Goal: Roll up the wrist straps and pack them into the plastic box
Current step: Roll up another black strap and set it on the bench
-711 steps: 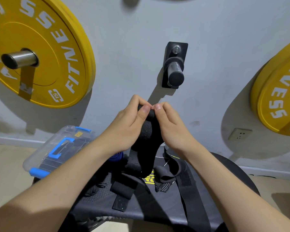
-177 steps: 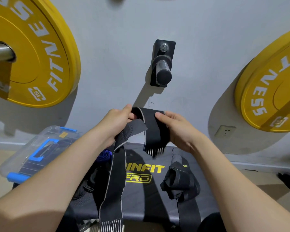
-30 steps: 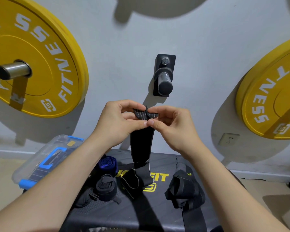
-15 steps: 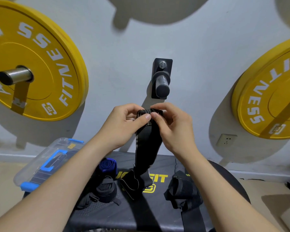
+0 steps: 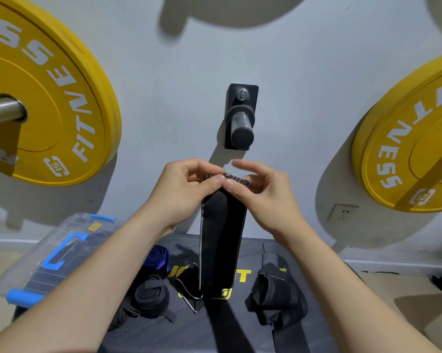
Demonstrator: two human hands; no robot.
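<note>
Since half a second ago the top end of the wrist strap (image 5: 221, 238) has been worked looser between the thumbs. The right index finger has lifted clear, and the band now hangs flatter and straighter.

The left grip (image 5: 181, 189), a bare hand, pinches the strap's striped top edge between thumb and curled fingers. The right grip (image 5: 268, 197) pinches the same edge just beside it with thumb and lower fingers, so both are closed on the strap. The strap is held up in front of the wall, and its lower end reaches down to the bench (image 5: 214, 327), where a loop trails off beside the yellow lettering.

I judge the task to be partway through. A rolled black strap (image 5: 151, 295) and a blue roll (image 5: 156, 256) lie on the bench near the left forearm, rolled but not yet packed. A loose black wrap (image 5: 273, 296) lies crumpled to the right, with its tail running off the near edge, and looks unrolled.

The plastic box (image 5: 69, 225) sits at the bench's left end with its blue-handled lid on. Dark things show through the lid, but I cannot tell what they are.

The strap in hand has only its first turn started, if that. Still to do, by my reading, are rolling it down its length, rolling the loose wrap, opening the box and putting the rolls inside.
</note>
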